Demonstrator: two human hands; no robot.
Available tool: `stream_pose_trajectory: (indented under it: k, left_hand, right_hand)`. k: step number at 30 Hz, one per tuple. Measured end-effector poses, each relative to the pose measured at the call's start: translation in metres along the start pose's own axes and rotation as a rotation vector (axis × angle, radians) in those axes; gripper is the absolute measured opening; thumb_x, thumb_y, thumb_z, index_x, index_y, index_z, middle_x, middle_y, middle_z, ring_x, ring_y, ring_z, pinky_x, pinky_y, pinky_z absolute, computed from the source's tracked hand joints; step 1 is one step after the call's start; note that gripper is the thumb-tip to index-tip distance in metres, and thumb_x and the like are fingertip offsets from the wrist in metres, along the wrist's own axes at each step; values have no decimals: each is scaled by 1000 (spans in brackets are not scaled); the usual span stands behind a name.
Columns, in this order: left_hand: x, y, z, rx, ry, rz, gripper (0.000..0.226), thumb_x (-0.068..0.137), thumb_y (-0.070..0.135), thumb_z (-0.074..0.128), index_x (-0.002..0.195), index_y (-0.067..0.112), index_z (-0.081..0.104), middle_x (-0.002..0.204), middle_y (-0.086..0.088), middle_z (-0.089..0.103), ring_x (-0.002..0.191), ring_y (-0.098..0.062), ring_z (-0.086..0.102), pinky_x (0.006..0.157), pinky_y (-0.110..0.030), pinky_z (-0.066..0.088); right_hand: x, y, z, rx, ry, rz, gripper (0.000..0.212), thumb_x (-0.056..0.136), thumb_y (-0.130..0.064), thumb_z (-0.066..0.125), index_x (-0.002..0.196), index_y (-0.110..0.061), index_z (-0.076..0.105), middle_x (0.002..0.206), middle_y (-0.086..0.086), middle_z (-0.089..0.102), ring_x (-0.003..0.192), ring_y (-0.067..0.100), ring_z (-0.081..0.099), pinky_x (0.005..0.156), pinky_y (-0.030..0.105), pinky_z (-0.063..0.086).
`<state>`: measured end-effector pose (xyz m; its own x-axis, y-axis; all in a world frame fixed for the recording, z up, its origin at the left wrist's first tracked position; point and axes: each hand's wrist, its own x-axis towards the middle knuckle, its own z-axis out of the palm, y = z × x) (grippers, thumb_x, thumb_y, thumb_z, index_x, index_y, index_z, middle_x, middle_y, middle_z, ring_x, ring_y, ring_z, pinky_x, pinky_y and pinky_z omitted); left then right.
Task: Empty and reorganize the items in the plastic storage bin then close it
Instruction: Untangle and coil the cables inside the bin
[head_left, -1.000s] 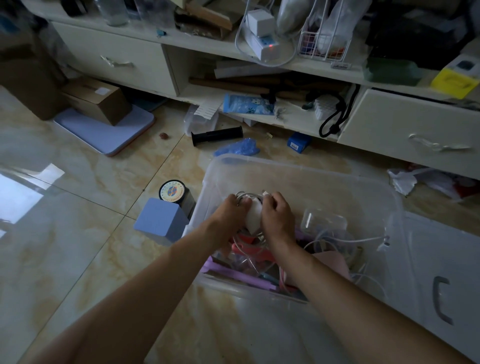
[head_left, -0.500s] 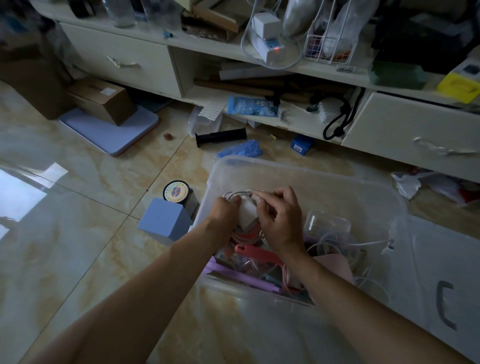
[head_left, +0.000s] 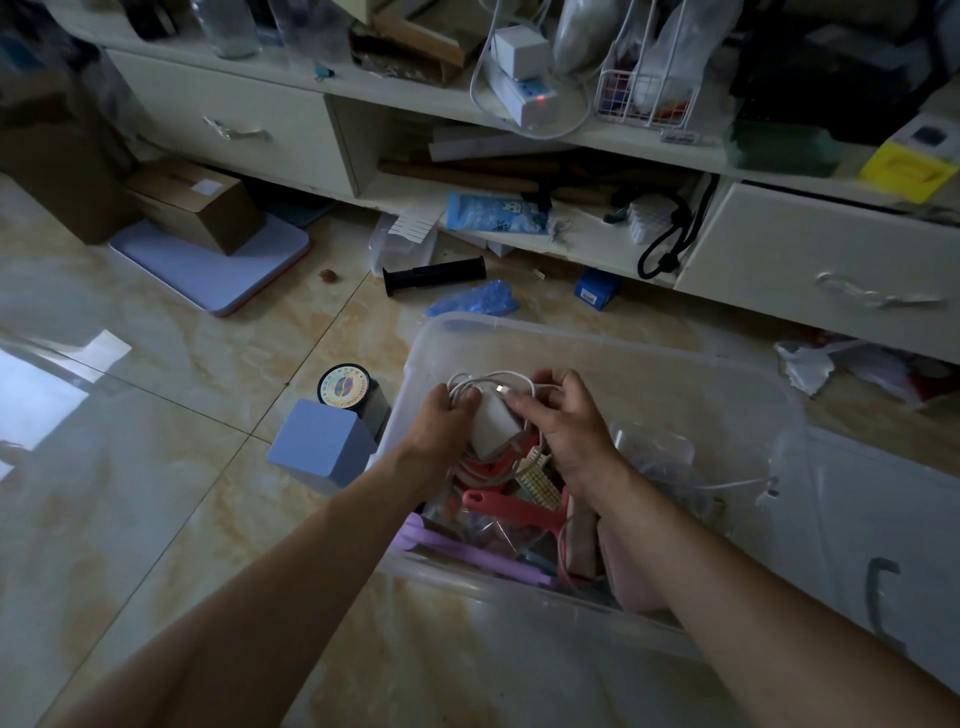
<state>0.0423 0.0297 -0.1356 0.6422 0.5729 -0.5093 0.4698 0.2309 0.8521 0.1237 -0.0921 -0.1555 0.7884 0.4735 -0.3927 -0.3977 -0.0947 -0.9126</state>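
As the clear plastic storage bin (head_left: 613, 353) stands open on the tiled floor (head_left: 156, 415), we see both hands working above its left part. The left hand (head_left: 441, 426) has its grip closed around a white charger block (head_left: 493, 423) and a bundle of white cable (head_left: 483, 379); its fingers curl over the cable loops. The right hand (head_left: 566, 421) holds the same cable from the other side, and its thumb and fingers pinch the cable near the small plug (head_left: 501, 389). The charger is held above the other items, just over the left inner wall of the bin.

Under the hands the bin is still quite full: a red plastic handle (head_left: 498, 504), a pale brush with bristles (head_left: 540, 478), a purple strip (head_left: 467, 551) along the near wall, a pink flat item (head_left: 628, 566), and a second white cable (head_left: 727, 486) that runs to the right side. The lid (head_left: 883, 545) of the bin lies on the floor, touching the right side of the bin.

Just left of the bin stands a blue box (head_left: 322, 447), with a round spool (head_left: 345, 387) behind it. Further away on the floor we see a black handle grip (head_left: 436, 273), a crumpled blue bag (head_left: 472, 299) and a cardboard box (head_left: 197, 202) on a flat blue board (head_left: 218, 265). Behind all this is a cream cabinet (head_left: 234, 124) with cluttered shelves.
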Motion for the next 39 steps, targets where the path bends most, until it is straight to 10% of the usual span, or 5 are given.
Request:
stream_pose_trajectory:
  k: [17, 20, 24, 33, 39]
  left_hand:
    - [-2, -6, -5, -56, -131, 3, 22, 102, 20, 52, 116, 5, 60, 116, -26, 64, 108, -40, 63, 96, -57, 51]
    - [-4, -7, -3, -18, -133, -30, 15, 102, 23, 51, 103, 11, 61, 102, -19, 67, 89, -27, 66, 91, -51, 56]
    - [-1, -9, -1, 134, -144, 11, 20, 100, 22, 56, 109, 5, 60, 103, -19, 67, 93, -32, 67, 87, -52, 57]
    - [-10, 4, 7, 147, -105, 37, 25, 102, 24, 50, 102, 2, 61, 91, -18, 66, 70, -17, 65, 56, -28, 55]
    - [-32, 34, -24, 136, -94, 88, 44, 107, 34, 32, 95, 5, 62, 91, -20, 67, 79, -24, 66, 75, -34, 56]
  right_hand:
    - [7, -3, -13, 107, -206, 406, 61, 76, -24, 82, 125, 7, 62, 119, 28, 65, 98, 37, 65, 89, 45, 55]
    - [10, 4, -3, -166, -19, 284, 61, 65, -43, 90, 103, 0, 74, 104, 23, 74, 92, 37, 69, 85, 46, 55]
    - [-2, 11, 12, -850, 153, -90, 45, 103, -42, 43, 110, -5, 68, 113, 24, 69, 108, 41, 62, 87, 41, 46]
    - [-16, 7, 21, -693, 223, -207, 39, 108, -36, 35, 103, -6, 58, 107, 25, 68, 100, 43, 61, 65, 32, 28]
    - [-23, -9, 53, -699, 266, -415, 35, 109, -31, 33, 99, -6, 55, 94, 17, 69, 83, 31, 65, 64, 31, 34]
